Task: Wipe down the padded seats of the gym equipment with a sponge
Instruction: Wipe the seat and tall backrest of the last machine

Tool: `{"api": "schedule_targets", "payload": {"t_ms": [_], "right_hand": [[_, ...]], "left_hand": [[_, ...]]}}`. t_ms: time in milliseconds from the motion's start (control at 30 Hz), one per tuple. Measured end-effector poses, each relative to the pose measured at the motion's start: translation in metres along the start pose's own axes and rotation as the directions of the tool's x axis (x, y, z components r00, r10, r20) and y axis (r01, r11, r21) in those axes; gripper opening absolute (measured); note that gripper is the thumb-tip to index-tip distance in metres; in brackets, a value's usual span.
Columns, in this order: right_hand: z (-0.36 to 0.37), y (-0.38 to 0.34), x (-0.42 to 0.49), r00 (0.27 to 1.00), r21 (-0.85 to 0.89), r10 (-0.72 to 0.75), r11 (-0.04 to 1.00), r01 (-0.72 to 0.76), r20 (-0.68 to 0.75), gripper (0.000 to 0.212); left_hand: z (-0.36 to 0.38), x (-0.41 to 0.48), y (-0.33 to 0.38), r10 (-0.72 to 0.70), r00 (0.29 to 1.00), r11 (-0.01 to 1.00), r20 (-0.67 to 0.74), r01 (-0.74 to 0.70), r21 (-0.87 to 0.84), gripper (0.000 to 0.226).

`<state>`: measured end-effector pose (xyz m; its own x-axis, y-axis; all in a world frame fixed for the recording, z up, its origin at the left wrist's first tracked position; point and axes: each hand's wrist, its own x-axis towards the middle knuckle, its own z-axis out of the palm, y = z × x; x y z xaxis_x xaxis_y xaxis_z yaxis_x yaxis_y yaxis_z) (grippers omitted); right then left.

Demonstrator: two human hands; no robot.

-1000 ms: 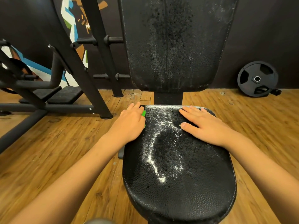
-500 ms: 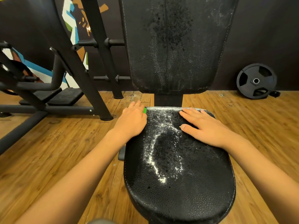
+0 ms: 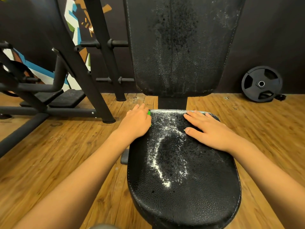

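gym; sponge (image 3: 149,113) under l hand (image 3: 136,123) at seat (image 3: 189,187) back-left edge, r hand (image 3: 209,129) apart

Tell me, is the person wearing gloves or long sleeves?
No. The left hand and the right hand have no gloves, and no rings or watch show. The left arm and right arm are bare, with no sleeves in view.

The front half of the seat pad (image 3: 181,187), lower centre, lies open to approach. Its upper-left corner is taken by the left grip (image 3: 137,124) over a green sponge (image 3: 149,112), its upper-right by the right grip (image 3: 209,129). The upright backrest (image 3: 178,47) walls off the pad's far edge. Bare floor (image 3: 74,146) runs left up to the black machine frame (image 3: 85,75).
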<state>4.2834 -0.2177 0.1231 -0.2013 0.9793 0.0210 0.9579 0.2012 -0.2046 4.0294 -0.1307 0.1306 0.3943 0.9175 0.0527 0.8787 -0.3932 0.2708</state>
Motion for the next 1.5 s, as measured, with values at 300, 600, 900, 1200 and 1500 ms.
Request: {"api": "schedule_targets", "payload": {"t_ms": [300,600,900,1200,1500], "right_hand": [[0.0,0.001,0.0,1.0,0.004,0.002,1.0,-0.002,-0.006,0.068],[0.001,0.002,0.001,1.0,0.009,0.002,1.0,-0.002,-0.009,0.069],[-0.001,0.0,0.0,1.0,0.01,0.0,1.0,0.0,-0.008,0.068],[-0.001,0.002,0.001,1.0,0.015,-0.004,1.0,0.004,-0.011,0.068],[0.0,0.001,0.0,1.0,0.005,0.013,1.0,-0.013,-0.002,0.068]], "left_hand": [[0.004,-0.036,0.005,-0.005,0.999,0.999,-0.038,0.003,-0.053,0.05],[0.005,-0.069,0.007,0.025,0.999,0.996,-0.026,-0.028,-0.085,0.052],[0.001,-0.056,0.008,0.018,1.0,0.996,-0.02,-0.019,-0.083,0.05],[0.008,-0.105,0.009,0.036,0.998,0.992,-0.046,-0.041,-0.121,0.054],[0.003,-0.076,0.012,0.016,1.0,0.997,-0.024,-0.017,-0.071,0.054]]}}
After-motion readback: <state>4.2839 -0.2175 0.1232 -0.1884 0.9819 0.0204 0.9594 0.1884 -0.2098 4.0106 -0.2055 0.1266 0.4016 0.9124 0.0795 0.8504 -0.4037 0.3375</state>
